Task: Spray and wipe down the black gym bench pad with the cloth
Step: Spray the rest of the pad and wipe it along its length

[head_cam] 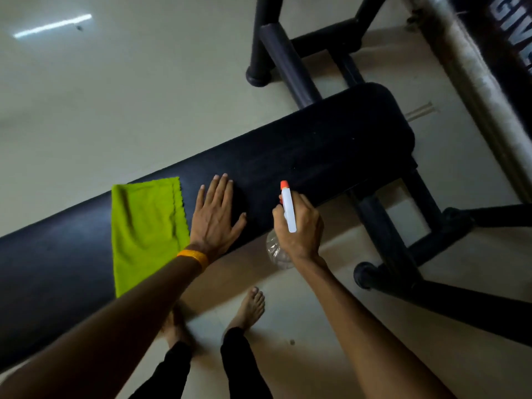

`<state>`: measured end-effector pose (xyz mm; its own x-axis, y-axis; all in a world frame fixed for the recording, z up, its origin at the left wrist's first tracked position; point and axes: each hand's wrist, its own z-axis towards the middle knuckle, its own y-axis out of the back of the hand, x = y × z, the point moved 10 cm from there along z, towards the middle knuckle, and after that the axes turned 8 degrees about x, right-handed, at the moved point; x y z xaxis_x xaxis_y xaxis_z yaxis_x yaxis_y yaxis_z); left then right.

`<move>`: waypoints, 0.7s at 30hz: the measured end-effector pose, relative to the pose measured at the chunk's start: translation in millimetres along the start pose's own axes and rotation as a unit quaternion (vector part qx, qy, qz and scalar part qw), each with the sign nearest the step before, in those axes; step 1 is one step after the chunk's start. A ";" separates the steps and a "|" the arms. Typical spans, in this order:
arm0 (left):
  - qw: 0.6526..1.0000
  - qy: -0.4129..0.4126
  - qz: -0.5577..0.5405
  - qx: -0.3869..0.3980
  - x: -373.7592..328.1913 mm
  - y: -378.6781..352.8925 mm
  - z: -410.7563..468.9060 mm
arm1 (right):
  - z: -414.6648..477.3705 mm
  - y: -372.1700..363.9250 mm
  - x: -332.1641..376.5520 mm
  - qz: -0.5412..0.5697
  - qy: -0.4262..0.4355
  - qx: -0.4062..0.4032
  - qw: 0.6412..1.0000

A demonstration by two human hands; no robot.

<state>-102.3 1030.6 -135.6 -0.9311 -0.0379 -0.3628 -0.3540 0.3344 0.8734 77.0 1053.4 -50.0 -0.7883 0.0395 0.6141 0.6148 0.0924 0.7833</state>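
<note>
The long black gym bench pad (316, 148) runs diagonally from lower left to upper right. A folded lime-green cloth (144, 228) lies draped across it. My left hand (216, 217) rests flat on the pad just right of the cloth, fingers spread, with nothing in it; an orange band circles the wrist. My right hand (299, 228) grips a clear spray bottle (288, 208) with a white head and orange nozzle, held at the pad's near edge and pointing over the pad.
The black steel bench frame (403, 240) with rubber feet stands right of my right hand, and more frame tubes (288, 61) rise beyond the pad. A padded upright with white lettering (506, 38) fills the top right. My bare feet (250, 309) stand on the pale tiled floor.
</note>
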 end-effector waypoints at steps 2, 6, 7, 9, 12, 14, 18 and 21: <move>0.998 0.054 -0.012 0.011 37.1 1.1 -36.6 | -11.2 -11.1 33.1 0.005 0.030 0.014 0.999; 0.991 0.121 -0.019 0.044 116.0 0.2 -108.2 | -30.9 -48.0 105.6 0.029 0.100 0.046 0.994; 0.990 0.133 -0.021 0.046 134.3 0.9 -124.8 | -36.0 -58.8 122.2 0.033 0.114 0.051 0.992; 0.985 0.163 -0.037 0.043 169.5 5.7 -157.9 | -47.5 -81.4 154.6 0.041 0.139 0.064 0.987; 0.976 0.208 -0.066 0.021 213.9 16.2 -205.5 | -67.5 -112.6 204.6 0.058 0.177 0.084 0.979; 0.969 0.234 -0.072 0.008 238.2 20.9 -235.7 | -81.9 -131.5 238.9 0.067 0.207 0.091 0.972; 0.955 0.287 -0.078 -0.008 281.6 26.3 -288.9 | -112.0 -172.0 291.0 0.090 0.229 0.106 0.963; 0.948 0.310 -0.074 -0.001 305.6 25.1 -313.2 | -128.5 -197.3 318.3 0.089 0.249 0.114 0.958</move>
<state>-423.3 732.5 -122.8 -0.7435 -0.6311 -0.2212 -0.4841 0.2797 0.8291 -291.8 919.9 3.4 -0.5257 -0.3996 0.7510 0.6725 0.3454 0.6545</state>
